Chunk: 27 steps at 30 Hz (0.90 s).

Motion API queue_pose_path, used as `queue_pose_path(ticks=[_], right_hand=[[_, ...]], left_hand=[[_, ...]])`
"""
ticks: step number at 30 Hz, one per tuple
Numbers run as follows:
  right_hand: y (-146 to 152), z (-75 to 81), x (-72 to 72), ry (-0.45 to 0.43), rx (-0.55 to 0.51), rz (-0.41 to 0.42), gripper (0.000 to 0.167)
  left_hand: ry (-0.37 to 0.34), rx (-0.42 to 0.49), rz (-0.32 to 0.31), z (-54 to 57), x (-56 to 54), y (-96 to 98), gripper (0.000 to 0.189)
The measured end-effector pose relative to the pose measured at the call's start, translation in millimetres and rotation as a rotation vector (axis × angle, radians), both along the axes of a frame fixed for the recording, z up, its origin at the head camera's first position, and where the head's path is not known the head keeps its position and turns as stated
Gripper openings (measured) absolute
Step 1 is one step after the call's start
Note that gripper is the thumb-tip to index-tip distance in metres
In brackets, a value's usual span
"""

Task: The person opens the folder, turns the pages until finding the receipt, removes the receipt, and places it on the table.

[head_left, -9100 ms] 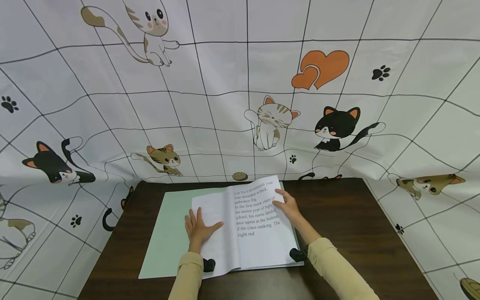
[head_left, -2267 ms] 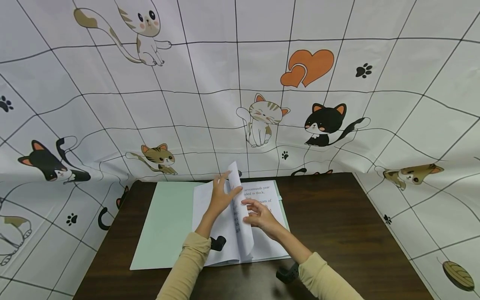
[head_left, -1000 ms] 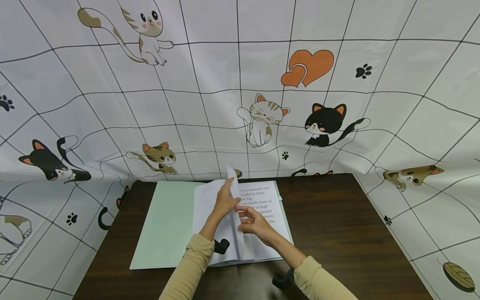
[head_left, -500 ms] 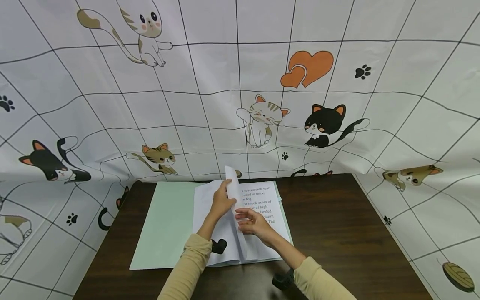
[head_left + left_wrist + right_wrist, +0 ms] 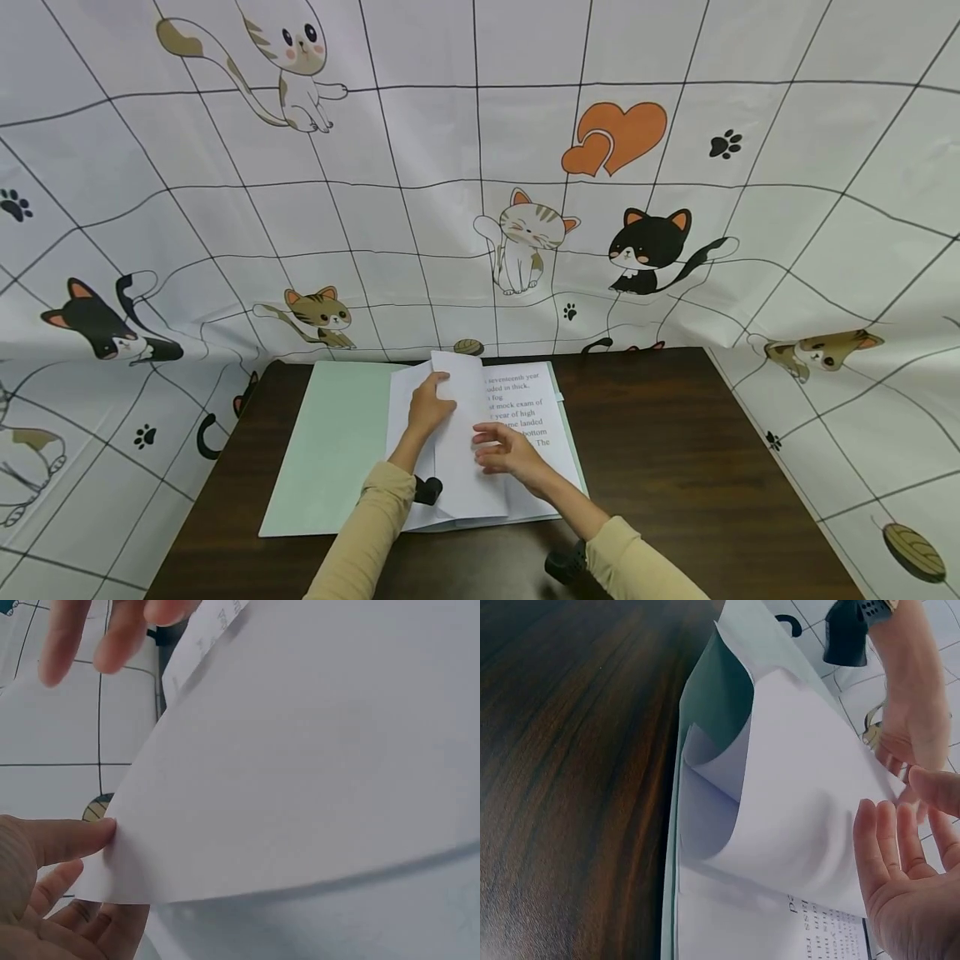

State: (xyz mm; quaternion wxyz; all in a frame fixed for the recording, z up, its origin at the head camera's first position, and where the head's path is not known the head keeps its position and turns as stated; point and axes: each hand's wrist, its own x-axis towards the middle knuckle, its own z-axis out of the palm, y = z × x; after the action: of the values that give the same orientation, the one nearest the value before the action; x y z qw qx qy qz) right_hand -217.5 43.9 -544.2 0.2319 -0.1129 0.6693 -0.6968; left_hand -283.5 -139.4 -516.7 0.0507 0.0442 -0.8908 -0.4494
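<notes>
A green folder lies open on the table, with white paper sheets bound on its right side. My left hand pinches the top outer corner of a white page, which curves up over the left side. In the left wrist view the thumb of the left hand lies on top of that page, with fingers beneath. My right hand hovers right of the page's fold, fingers loosely bent and holding nothing. Below it is a printed page, partly covered. In the right wrist view my right hand is beside the raised page.
The dark wooden table extends right of the folder. A white cloth printed with cats and grid lines rises behind and at both sides. Black wrist devices are on both arms.
The page, earlier standing nearly upright near the middle, has swung left with my left hand, showing its blank face. My right hand has stayed nearly in place, now apart from the page.
</notes>
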Motion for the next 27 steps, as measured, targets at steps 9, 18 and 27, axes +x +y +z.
queue_pose_path(ticks=[9,18,27], right_hand=[[7.1,-2.4,-5.3,0.025,0.017,-0.020,0.055],[19.5,-3.4,-11.5,0.075,0.064,-0.042,0.056],[32.9,-8.4,-25.5,0.094,0.092,-0.090,0.055]], left_hand=[[-0.052,0.025,0.049,-11.2,2.9,-15.1,0.055],[-0.107,0.002,0.080,-22.8,4.7,-33.6,0.058],[-0.093,-0.028,0.088,-37.9,3.0,-49.3,0.056]])
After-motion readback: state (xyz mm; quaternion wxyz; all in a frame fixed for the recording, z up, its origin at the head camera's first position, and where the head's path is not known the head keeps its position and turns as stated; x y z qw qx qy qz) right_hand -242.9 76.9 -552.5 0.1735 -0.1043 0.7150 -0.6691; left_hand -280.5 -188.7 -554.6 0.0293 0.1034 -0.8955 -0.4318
